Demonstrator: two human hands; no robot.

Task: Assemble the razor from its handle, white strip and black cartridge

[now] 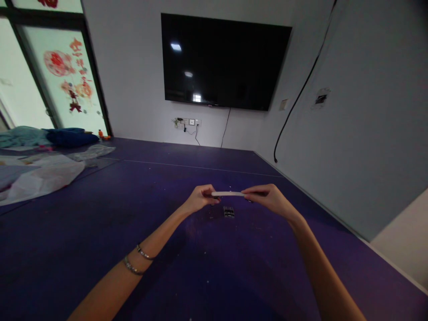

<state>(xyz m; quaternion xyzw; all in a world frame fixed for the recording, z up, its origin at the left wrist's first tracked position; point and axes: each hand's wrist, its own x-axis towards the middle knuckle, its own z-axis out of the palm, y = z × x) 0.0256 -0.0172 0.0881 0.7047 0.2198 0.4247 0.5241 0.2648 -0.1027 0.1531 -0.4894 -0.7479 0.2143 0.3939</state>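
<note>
A thin white strip or panel [228, 194], seen edge-on and slightly bowed, is held level between my two hands. My left hand [201, 198] pinches its left end, with the thumb and fingers closed on it. At the right end, my right hand [268, 199] grips it between thumb and fingertips. What kind of thing it is I cannot tell from this angle. Just below the strip, a small dark rectangular object with pale marks [229, 212] lies on the purple surface. Tiny dark bits show beside the fingers of both hands.
White plastic sheeting [50, 178] and blue cloth [72, 137] lie at the left on the purple surface [150, 267]. A television [224, 62] hangs on the far wall. Down the right wall dangles a black cable [296, 102]. Small white specks dot the surface.
</note>
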